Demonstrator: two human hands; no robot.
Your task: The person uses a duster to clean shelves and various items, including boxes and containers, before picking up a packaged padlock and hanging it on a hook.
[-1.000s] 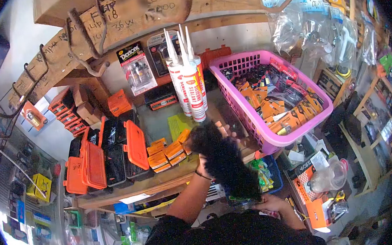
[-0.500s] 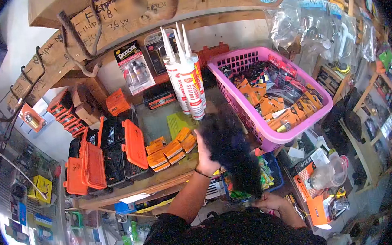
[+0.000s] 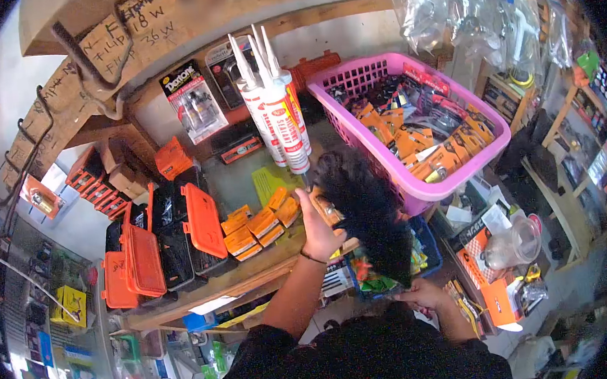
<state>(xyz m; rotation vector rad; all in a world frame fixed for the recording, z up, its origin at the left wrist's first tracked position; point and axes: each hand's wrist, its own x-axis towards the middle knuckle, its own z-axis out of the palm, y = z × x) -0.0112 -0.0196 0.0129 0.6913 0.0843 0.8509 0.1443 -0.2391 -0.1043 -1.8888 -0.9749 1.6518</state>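
A black fluffy duster [image 3: 367, 216] stands over the front edge of the wooden shelf [image 3: 239, 278], between the white sealant tubes [image 3: 279, 112] and the pink basket [image 3: 419, 192]. My right hand [image 3: 417, 295] grips its handle low down, below the shelf. My left hand [image 3: 316, 235] is raised at the shelf edge. It is closed around a small orange packet [image 3: 325, 205] right beside the duster's head. A row of small orange boxes [image 3: 252, 226] lies just left of that hand.
The pink basket is full of orange and black carded packets. Orange-and-black plastic cases [image 3: 170, 237] stand at the shelf's left. Blister packs [image 3: 184, 102] lean on the back wall, and bagged goods [image 3: 447, 18] hang at upper right. More stock [image 3: 491, 274] is crowded below.
The duster has swung up and right, towards the basket. My left hand has come out from behind it and now holds an orange packet. The view has tilted slightly.
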